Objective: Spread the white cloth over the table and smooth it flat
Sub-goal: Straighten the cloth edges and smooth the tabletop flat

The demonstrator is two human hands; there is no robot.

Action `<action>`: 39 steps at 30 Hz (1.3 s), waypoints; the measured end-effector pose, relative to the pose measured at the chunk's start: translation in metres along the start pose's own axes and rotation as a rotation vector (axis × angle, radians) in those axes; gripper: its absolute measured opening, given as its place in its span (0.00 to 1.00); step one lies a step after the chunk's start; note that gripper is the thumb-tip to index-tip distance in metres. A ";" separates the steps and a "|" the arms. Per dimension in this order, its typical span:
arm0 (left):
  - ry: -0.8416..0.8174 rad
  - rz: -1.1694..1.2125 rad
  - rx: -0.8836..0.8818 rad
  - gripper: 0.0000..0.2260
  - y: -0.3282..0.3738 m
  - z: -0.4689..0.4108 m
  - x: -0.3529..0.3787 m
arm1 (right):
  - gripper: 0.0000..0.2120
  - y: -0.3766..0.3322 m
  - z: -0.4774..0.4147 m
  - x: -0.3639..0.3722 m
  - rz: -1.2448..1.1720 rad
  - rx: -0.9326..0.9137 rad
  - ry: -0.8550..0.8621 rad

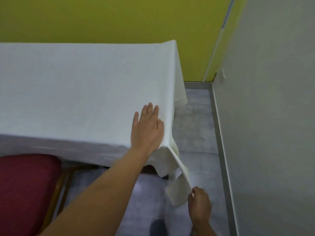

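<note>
The white cloth [76, 86] covers the whole table top and hangs over its near and right edges. My left hand [147, 128] lies flat on the cloth, fingers together, close to the table's near right corner. Below that corner, my right hand [199, 204] pinches the hanging corner of the cloth and holds it stretched down toward me. The table itself is hidden under the cloth, apart from a dark strip below the near drape.
A red padded chair [25, 189] with a gold frame stands at the near left, tucked against the table. A yellow wall [102, 17] runs behind the table and a grey wall [272, 116] along the right. Grey floor [196, 126] lies between table and right wall.
</note>
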State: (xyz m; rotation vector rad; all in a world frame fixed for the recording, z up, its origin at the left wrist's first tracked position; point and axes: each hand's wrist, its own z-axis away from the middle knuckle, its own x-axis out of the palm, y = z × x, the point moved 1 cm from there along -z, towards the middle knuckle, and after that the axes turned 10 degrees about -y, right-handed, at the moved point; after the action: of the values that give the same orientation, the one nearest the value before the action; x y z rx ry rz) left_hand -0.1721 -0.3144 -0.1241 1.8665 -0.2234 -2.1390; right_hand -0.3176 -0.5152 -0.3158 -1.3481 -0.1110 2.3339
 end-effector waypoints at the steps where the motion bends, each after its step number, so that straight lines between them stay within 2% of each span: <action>1: -0.029 0.008 0.006 0.24 0.000 0.000 -0.002 | 0.06 0.001 0.001 -0.002 0.019 0.039 -0.029; 5: -0.181 0.054 0.030 0.23 -0.003 -0.002 -0.014 | 0.14 -0.010 0.014 -0.017 0.103 0.076 -0.112; 8: -0.276 0.116 0.035 0.23 -0.005 0.000 -0.024 | 0.17 -0.018 0.028 -0.025 0.060 0.146 -0.193; 14: -0.251 0.087 0.073 0.23 -0.002 0.031 -0.034 | 0.22 -0.043 0.061 -0.044 -0.140 0.118 -0.130; 20: -0.228 0.057 0.041 0.23 -0.010 0.059 -0.039 | 0.18 -0.070 0.067 -0.086 -0.197 0.020 -0.033; 28: -0.226 0.036 -0.140 0.23 -0.035 0.082 -0.058 | 0.20 -0.110 0.055 -0.164 -0.165 -0.220 0.054; 35: -0.212 0.008 -0.258 0.23 -0.054 0.108 -0.077 | 0.14 -0.164 0.062 -0.204 -0.101 -0.547 0.110; 39: -0.201 0.049 -0.281 0.23 -0.064 0.113 -0.078 | 0.23 -0.199 0.062 -0.205 0.018 -0.620 0.046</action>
State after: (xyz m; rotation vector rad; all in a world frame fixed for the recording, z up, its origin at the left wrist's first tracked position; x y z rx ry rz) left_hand -0.2818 -0.2376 -0.0539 1.4793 -0.0086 -2.1945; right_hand -0.2155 -0.4115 -0.0620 -1.6723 -0.8696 2.3753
